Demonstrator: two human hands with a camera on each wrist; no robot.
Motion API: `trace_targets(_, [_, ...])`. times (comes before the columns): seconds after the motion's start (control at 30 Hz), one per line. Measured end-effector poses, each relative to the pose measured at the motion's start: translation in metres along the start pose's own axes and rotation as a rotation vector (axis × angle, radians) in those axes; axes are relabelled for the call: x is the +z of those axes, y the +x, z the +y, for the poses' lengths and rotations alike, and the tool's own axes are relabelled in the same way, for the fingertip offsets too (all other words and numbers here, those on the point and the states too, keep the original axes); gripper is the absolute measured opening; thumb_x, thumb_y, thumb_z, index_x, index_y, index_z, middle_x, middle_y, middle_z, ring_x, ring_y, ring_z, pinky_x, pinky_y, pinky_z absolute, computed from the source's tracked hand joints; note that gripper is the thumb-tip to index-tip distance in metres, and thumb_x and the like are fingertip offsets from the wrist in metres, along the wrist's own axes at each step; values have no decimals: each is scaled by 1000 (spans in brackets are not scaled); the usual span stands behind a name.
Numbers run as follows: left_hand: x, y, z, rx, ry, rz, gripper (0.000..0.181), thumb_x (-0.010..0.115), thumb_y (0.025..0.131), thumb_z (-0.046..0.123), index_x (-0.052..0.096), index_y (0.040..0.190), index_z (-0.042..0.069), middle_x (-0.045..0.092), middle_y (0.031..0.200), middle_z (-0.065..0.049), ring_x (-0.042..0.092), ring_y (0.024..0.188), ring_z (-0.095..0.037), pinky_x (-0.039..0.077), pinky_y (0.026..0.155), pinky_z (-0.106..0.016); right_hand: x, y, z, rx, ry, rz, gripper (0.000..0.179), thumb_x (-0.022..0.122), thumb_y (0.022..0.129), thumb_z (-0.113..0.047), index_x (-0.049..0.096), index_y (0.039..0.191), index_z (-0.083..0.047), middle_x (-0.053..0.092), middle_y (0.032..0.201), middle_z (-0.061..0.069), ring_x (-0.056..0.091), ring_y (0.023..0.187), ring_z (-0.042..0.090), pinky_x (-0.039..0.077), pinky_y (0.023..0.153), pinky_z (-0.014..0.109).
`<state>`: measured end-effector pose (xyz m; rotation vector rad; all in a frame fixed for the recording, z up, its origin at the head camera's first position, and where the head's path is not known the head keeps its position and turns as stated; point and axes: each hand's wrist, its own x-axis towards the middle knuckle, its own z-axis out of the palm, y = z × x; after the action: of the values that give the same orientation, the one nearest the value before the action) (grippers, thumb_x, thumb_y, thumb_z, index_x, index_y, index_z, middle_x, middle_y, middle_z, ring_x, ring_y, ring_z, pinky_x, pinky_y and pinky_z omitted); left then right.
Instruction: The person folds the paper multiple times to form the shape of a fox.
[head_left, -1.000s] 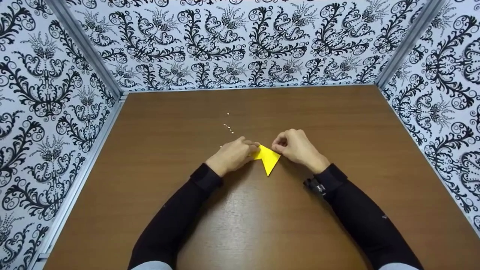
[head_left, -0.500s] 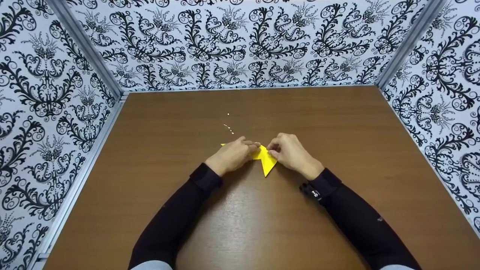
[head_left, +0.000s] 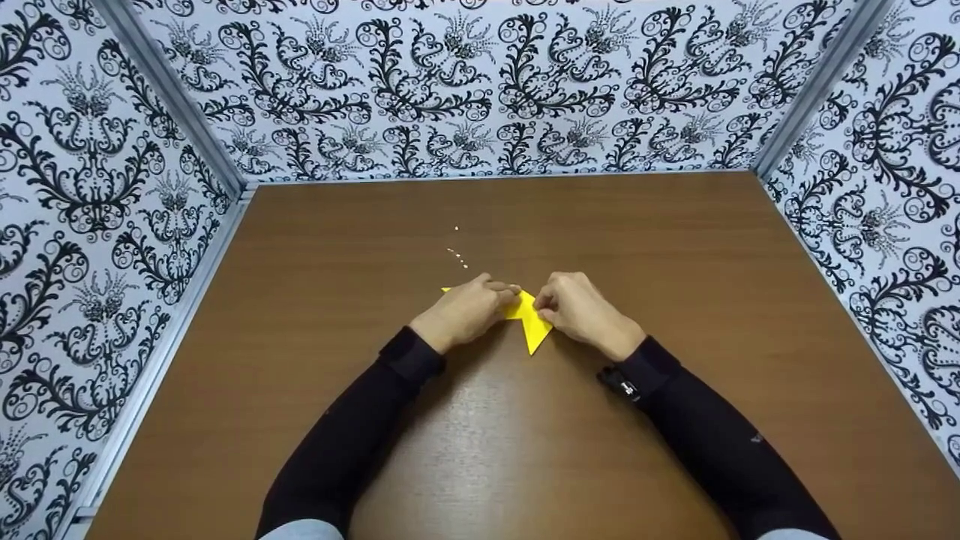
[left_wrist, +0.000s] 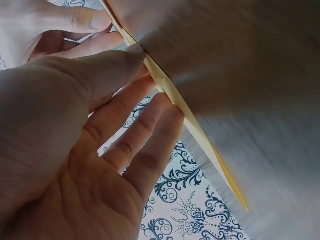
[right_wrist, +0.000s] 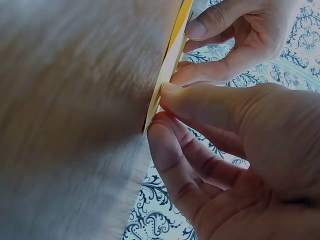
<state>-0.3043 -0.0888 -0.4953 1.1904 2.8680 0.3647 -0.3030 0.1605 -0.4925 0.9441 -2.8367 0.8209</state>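
A folded piece of yellow paper point(head_left: 534, 331) lies on the table, one pointed corner toward me and another small tip showing at the far left. My left hand point(head_left: 466, 309) rests over its left part, thumb and extended fingers pressing on it and hiding much of it. At the right edge, my right hand point(head_left: 586, 311) pinches the paper with curled fingers and thumb. Both wrist views show the paper point(left_wrist: 197, 131) nearly edge-on as a thin layered strip. In the right wrist view, the thumb and fingertips meet the paper point(right_wrist: 172, 57) close to its end.
The brown wooden table point(head_left: 480, 450) is backed and flanked by black-and-white patterned walls point(head_left: 480, 90) with grey metal posts at the corners. A few tiny white specks point(head_left: 457, 257) lie beyond the left hand.
My right hand has come left and slightly nearer onto the paper's right edge, then taken hold there. The paper's near point has shifted slightly left. The left hand has hardly moved.
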Motion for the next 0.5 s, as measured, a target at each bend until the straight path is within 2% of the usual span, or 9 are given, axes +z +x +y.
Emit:
trace_targets(0.1, [1,0,1,2,-21,-1,28,69,118,15,81,141,5,73,163,-13,71,144,-42,50,135,-57,0,-1,0,-8,-2,-6,8,88,99,1,93,105,-1,82,99,15,78,93,29,69,85,44])
trace_targets(0.2, [2,0,1,1,-44,-2,28,69,118,13,81,142,4,72,164,-14,68,151,-43,41,140,-65,1,-2,0,-20,-3,-9,8,88,99,2,92,105,0,82,99,15,79,93,29,71,85,44])
trace_targets(0.3, [2,0,0,-1,-55,-5,29,70,117,11,80,143,3,72,164,-15,68,152,-43,39,141,-66,2,-1,-1,-30,-6,-9,8,89,99,3,92,105,1,83,100,15,80,93,29,71,85,45])
trace_targets(0.37, [1,-1,-1,-1,-56,-3,28,72,116,9,81,142,3,72,163,-15,68,152,-41,40,140,-66,3,0,-1,-31,-13,-11,8,88,99,3,92,106,1,83,100,15,80,93,29,72,84,44])
trace_targets(0.5, [-3,-1,-3,20,-68,31,23,77,113,8,84,134,4,78,155,-15,74,141,-39,55,131,-55,2,2,-2,-40,-29,-8,8,87,100,3,92,106,1,84,102,16,81,94,29,72,83,43])
